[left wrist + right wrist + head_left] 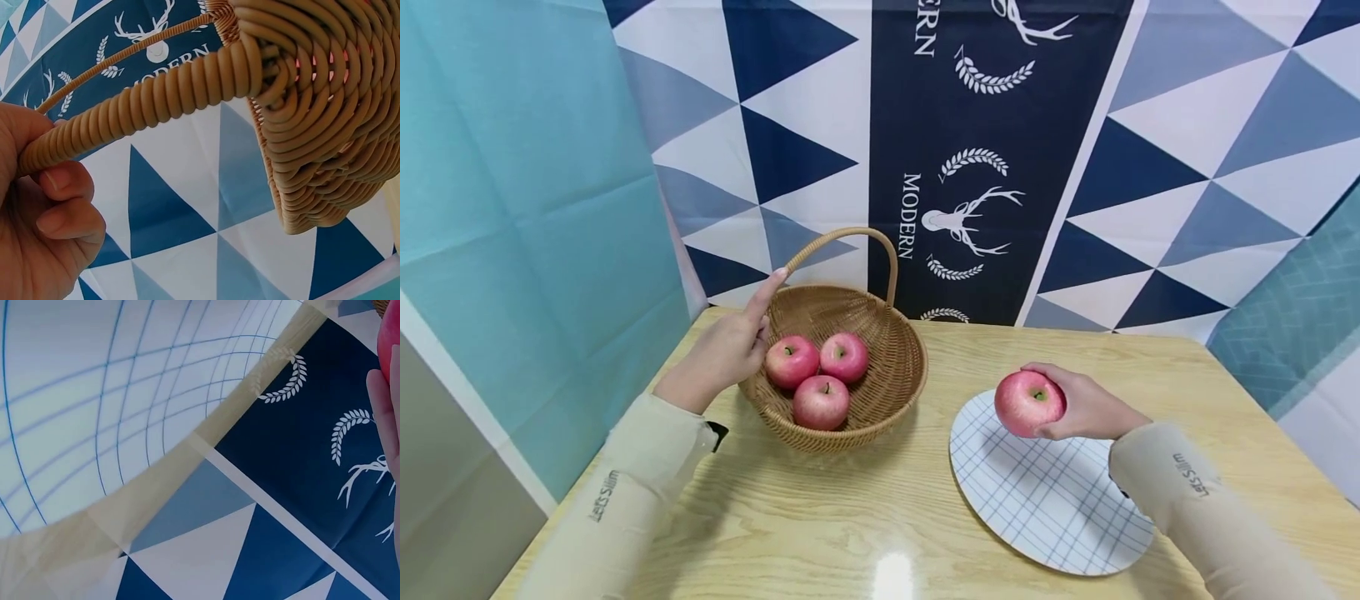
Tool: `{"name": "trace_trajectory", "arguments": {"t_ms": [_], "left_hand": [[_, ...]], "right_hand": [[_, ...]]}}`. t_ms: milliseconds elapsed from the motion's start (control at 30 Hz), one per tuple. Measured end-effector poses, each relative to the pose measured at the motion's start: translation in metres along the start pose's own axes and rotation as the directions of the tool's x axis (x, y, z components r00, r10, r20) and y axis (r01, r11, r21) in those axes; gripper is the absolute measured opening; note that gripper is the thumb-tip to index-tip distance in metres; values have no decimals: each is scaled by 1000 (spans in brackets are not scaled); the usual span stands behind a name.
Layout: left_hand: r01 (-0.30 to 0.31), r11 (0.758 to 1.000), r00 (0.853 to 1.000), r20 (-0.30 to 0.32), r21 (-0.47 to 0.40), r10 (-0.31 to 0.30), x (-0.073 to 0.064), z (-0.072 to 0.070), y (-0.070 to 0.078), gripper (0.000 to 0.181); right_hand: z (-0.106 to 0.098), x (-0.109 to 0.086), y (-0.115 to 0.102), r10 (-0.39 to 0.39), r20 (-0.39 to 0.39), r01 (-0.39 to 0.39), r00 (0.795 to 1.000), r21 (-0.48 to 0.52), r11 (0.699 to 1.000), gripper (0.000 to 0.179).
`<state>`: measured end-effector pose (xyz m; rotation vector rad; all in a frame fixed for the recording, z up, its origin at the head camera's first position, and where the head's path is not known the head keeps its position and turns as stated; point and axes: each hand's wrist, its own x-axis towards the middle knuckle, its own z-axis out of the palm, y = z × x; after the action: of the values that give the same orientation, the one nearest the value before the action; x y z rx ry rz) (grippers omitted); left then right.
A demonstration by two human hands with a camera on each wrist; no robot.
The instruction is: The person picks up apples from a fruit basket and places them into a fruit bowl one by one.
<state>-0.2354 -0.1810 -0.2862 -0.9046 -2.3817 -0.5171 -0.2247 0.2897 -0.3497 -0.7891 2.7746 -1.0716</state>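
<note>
A brown wicker basket [880,408] with a tall arched handle [144,100] stands at the back left of the table, three pink-red apples [822,402] inside it. My left hand [730,342] grips the left side of that handle, its fingers curled round in the left wrist view. Over the white plate [1067,517] with blue grid lines, my right hand [1086,406] holds another pink-red apple [1028,403], thumb in front and fingers behind. The right wrist view catches only the edge of this apple [390,344] and part of the hand.
The wooden table [850,517] carries the basket and, to the right, the plate. Behind it hangs a patterned cloth [805,125] with triangles and deer heads. A teal curtain [527,208] closes off the left side.
</note>
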Motion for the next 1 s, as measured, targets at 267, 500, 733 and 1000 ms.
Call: {"name": "trace_trajectory", "arguments": {"t_ms": [267,500,733,1000], "left_hand": [[20,1000,999,41,-3,-19,2,0,-2,82],[-9,1000,1000,18,-11,9,5,3,-5,84],[-23,1000,999,26,-20,23,10,2,-2,80],[26,1000,998,54,-8,-25,8,-1,-1,79]], "right_hand": [[8,-2,3,24,-17,-23,1000,26,999,83],[8,-2,7,47,-39,-47,998,3,999,85],[9,-2,18,95,-30,-94,995,43,995,87],[16,10,26,106,53,-111,993,96,989,90]]}}
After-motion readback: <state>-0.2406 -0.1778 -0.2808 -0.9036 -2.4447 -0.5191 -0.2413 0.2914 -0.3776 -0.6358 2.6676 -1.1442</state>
